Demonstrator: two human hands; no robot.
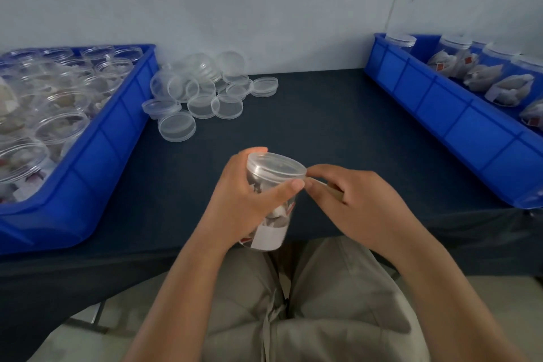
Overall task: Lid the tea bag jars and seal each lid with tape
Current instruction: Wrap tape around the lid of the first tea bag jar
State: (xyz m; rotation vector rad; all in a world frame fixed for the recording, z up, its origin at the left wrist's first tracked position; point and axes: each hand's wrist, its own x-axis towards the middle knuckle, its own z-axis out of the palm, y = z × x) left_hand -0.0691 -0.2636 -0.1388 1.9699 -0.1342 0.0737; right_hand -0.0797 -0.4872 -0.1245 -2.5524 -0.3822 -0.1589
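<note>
Our left hand [235,200] gripped a jar [271,233] of tea bags [277,214], lid [276,166] on; our right hand [361,200], at the lid's rim, pinched tape [318,184]. A bin [97,153] to the left held open jars [58,126]. Another bin [458,126] to the right held lidded jars [454,44].

1. There is one view only: a wide-angle camera worn on the person's head.
2. It faces forward and steeply down, taking in the person's own lap [323,303] at the bottom, the dark table [323,114] across the middle and the pale wall [264,3] at the top.
3. It sits close to the work. The left hand [235,200] gripping the jar [271,233] and the right hand [361,200] pinching tan tape [332,189] lie just below centre, and both forearms run out through the lower edge.
4. The field is broad. The left bin [102,156] and the right bin [440,114] both show, each cut by a frame edge, and their sides splay outward.
5. Farther off, the loose lids [205,91] lie near the wall.
</note>
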